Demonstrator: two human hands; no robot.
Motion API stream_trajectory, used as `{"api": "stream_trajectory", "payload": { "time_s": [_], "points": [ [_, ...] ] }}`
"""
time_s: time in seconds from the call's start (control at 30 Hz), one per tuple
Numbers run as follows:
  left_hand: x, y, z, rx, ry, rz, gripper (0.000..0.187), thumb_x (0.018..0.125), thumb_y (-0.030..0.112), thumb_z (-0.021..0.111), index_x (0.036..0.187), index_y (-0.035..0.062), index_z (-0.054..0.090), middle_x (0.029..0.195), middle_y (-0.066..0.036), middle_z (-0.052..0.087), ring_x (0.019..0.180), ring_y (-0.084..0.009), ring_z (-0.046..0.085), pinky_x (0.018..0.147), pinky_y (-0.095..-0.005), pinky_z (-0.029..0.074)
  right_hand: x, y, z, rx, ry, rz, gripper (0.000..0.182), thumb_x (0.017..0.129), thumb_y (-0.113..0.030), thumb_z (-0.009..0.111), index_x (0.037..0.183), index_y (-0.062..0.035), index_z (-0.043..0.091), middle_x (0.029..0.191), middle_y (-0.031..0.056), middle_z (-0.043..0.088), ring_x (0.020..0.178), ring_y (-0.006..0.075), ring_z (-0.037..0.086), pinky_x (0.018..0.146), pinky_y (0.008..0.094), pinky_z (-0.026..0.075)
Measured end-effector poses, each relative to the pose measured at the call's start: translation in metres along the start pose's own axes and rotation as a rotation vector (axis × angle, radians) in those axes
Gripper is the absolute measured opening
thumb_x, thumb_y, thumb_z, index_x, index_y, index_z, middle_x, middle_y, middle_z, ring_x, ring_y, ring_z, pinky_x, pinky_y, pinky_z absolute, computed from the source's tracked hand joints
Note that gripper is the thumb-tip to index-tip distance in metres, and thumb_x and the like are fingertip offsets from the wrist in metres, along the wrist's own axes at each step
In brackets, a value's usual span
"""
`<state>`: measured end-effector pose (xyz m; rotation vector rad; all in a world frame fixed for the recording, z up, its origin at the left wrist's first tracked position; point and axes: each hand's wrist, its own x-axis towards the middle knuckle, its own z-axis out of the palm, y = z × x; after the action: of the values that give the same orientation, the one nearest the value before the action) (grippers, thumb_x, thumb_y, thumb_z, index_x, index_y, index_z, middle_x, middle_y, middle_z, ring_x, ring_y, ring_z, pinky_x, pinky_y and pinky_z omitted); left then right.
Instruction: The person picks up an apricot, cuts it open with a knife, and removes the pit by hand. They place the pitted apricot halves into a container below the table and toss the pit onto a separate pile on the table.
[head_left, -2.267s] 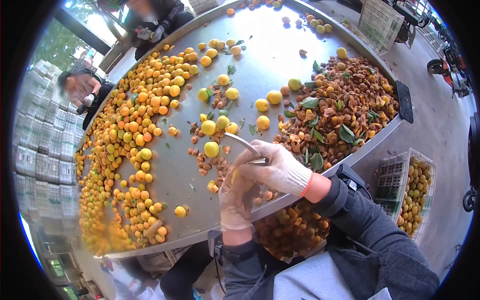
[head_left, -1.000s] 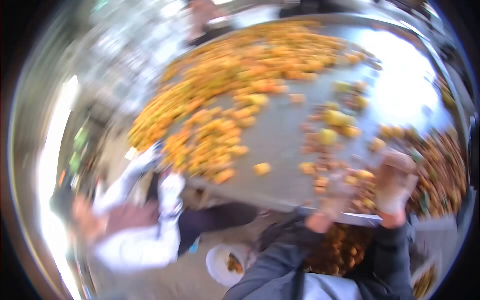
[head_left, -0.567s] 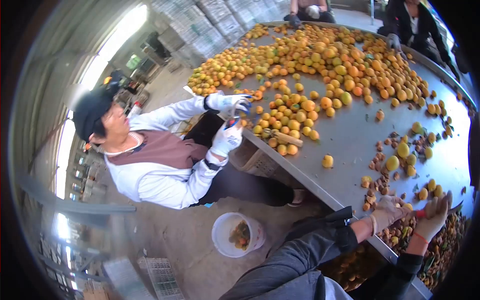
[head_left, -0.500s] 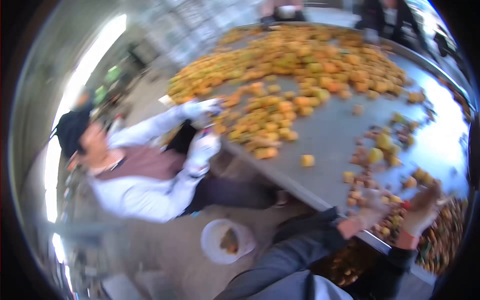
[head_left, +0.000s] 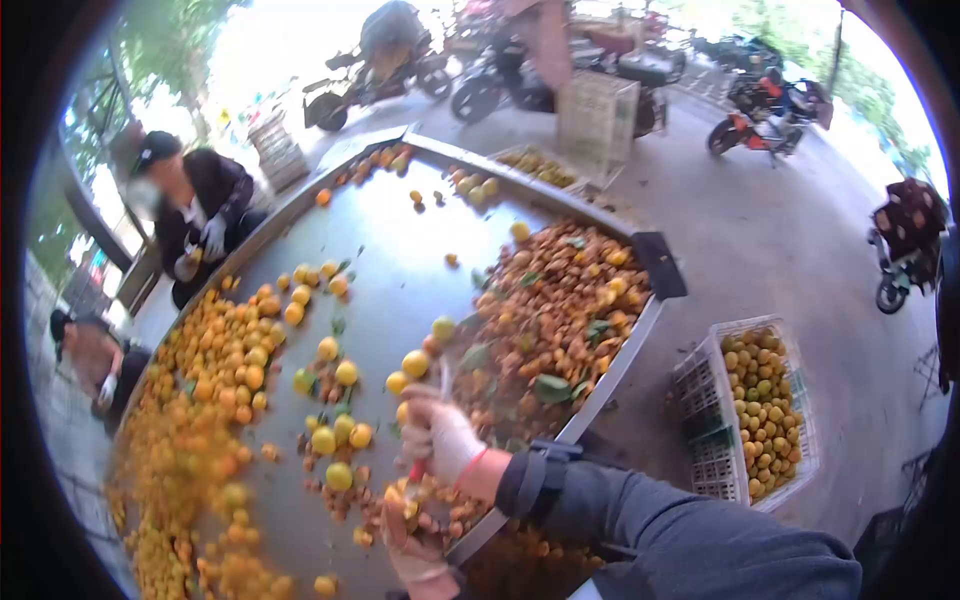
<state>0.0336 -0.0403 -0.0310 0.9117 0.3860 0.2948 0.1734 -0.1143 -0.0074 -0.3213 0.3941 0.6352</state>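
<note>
A thin white glove covers my right hand [head_left: 445, 437], its fingers curled round a tool with a red part [head_left: 416, 468] whose full shape is unclear. Just below, my left hand [head_left: 412, 552], also gloved, holds a small yellow-orange fruit [head_left: 400, 496], partly blurred. Both hands are over the near edge of a metal table [head_left: 385, 225]. Loose yellow fruits [head_left: 415, 363] lie just beyond my right hand. Brown scraps with green leaves [head_left: 555, 310] are heaped to its right, and a large pile of orange fruit [head_left: 205, 400] covers the left side.
Two people, one in a dark jacket [head_left: 205, 205] and one in a cap [head_left: 90, 360], are along the left side. A white crate of fruit [head_left: 765, 410] stands on the floor at right. Another crate [head_left: 598, 125] and parked motorbikes [head_left: 765, 115] are behind the table.
The view has swung right, bringing the crates and motorbikes in; the nearby person in white sleeves and the white bucket are out of view. My hands now appear nearer the middle, one above the other.
</note>
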Motion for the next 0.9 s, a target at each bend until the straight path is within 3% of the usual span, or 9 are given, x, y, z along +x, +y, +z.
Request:
{"api": "stream_trajectory", "payload": {
  "time_s": [0.1,0.3,0.33,0.43,0.47,0.57,0.6,0.8,0.9],
  "points": [
    [-0.005,-0.002,-0.009,-0.223,0.131,-0.056,0.036,0.091,0.031,0.061,0.118,0.0088,0.056,0.085,-0.006,0.062,0.071,-0.0167,0.060,0.063,-0.0310,0.051,-0.007,0.000,0.000,0.073,-0.031,-0.012,0.016,0.091,-0.007,0.051,0.105,-0.0150,0.054,0.062,-0.0046,0.035,0.044,0.0079,0.029,0.039,0.0235,0.024],
    [0.005,0.003,-0.021,-0.260,0.239,-0.013,0.047,0.090,0.040,0.063,0.123,0.0073,0.054,0.096,-0.007,0.061,0.080,-0.0159,0.062,0.067,-0.0292,0.054,-0.032,-0.013,0.020,-0.834,-0.176,-0.350,0.014,0.087,-0.002,0.056,0.097,-0.0088,0.064,0.064,-0.0012,0.052,0.040,0.0054,0.037,0.035,0.0224,0.027],
    [0.003,0.005,-0.019,-0.245,0.251,-0.021,0.048,0.090,0.041,0.064,0.123,0.0073,0.054,0.097,-0.008,0.061,0.082,-0.0167,0.062,0.068,-0.0292,0.054,-0.042,-0.012,0.021,-1.041,-0.244,-0.337,0.013,0.088,-0.004,0.057,0.098,-0.0072,0.065,0.071,0.0006,0.058,0.050,0.0080,0.052,0.040,0.0220,0.039],
    [-0.001,0.008,-0.006,-0.163,0.279,-0.013,0.051,0.089,0.042,0.063,0.125,0.0072,0.053,0.102,-0.009,0.062,0.084,-0.0169,0.063,0.069,-0.0272,0.054,-0.037,0.006,-0.005,-1.324,-0.514,-0.349,0.012,0.089,-0.009,0.060,0.099,-0.0055,0.065,0.076,0.0027,0.063,0.066,0.0096,0.061,0.054,0.0238,0.050],
    [-0.001,0.007,-0.002,-0.177,0.329,0.036,0.045,0.089,0.036,0.065,0.119,0.0038,0.056,0.103,-0.009,0.064,0.086,-0.0194,0.065,0.071,-0.0310,0.056,-0.035,0.007,-0.007,-1.562,-0.636,-0.510,0.018,0.086,-0.015,0.066,0.101,-0.0048,0.066,0.084,0.0077,0.068,0.078,0.0175,0.067,0.068,0.0289,0.054],
    [-0.004,0.018,0.009,-0.092,0.382,0.072,0.035,0.088,0.026,0.068,0.111,-0.0001,0.062,0.102,-0.010,0.067,0.085,-0.0210,0.067,0.072,-0.0339,0.057,-0.042,0.007,-0.003,-1.928,-0.610,-0.578,0.026,0.080,-0.019,0.071,0.102,-0.0057,0.066,0.092,0.0128,0.069,0.081,0.0269,0.068,0.072,0.0332,0.054],
    [-0.004,0.020,0.011,0.007,0.386,0.062,0.031,0.087,0.022,0.069,0.108,-0.0008,0.065,0.100,-0.010,0.068,0.082,-0.0201,0.067,0.072,-0.0330,0.057,-0.043,0.007,-0.003,-1.925,-0.604,-0.576,0.031,0.077,-0.020,0.073,0.104,-0.0070,0.066,0.093,0.0145,0.067,0.084,0.0329,0.066,0.072,0.0364,0.054],
    [0.002,0.007,-0.005,0.104,0.509,0.117,0.023,0.082,0.013,0.074,0.101,0.0009,0.068,0.093,-0.009,0.070,0.074,-0.0166,0.067,0.065,-0.0279,0.056,-0.042,0.013,-0.011,-1.942,-0.630,-0.571,0.030,0.078,-0.018,0.072,0.104,-0.0074,0.064,0.086,0.0132,0.066,0.080,0.0329,0.065,0.069,0.0374,0.053],
    [0.000,0.003,-0.011,-0.012,0.417,0.146,0.020,0.081,0.015,0.075,0.095,0.0020,0.068,0.088,-0.008,0.069,0.072,-0.0170,0.066,0.062,-0.0275,0.055,-0.041,0.015,-0.015,-1.922,-0.691,-0.597,0.027,0.077,-0.016,0.071,0.102,-0.0079,0.063,0.087,0.0126,0.065,0.077,0.0333,0.065,0.067,0.0382,0.053]
  ]
}}
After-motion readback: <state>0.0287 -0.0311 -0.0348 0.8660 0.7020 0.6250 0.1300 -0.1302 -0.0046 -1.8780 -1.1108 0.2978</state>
